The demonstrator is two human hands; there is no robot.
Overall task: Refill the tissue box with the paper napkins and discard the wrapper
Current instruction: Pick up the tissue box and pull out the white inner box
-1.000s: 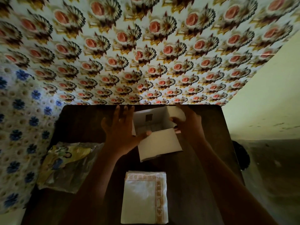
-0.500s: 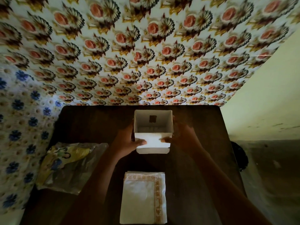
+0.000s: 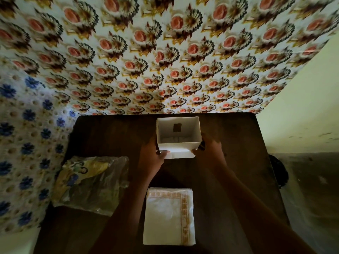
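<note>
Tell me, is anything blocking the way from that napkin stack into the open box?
Nothing visible does. The tissue box stands open-topped between the left hand and right hand; bare table separates it from the paper napkins. The wrapper lies aside.

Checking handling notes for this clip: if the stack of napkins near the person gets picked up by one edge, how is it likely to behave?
The napkin stack looks like thin folded paper, so it would probably sag and fan apart if lifted by one edge. It lies flat and square on the table, so rolling or tipping seems unlikely. It probably weighs little and may slide when pushed.
</note>
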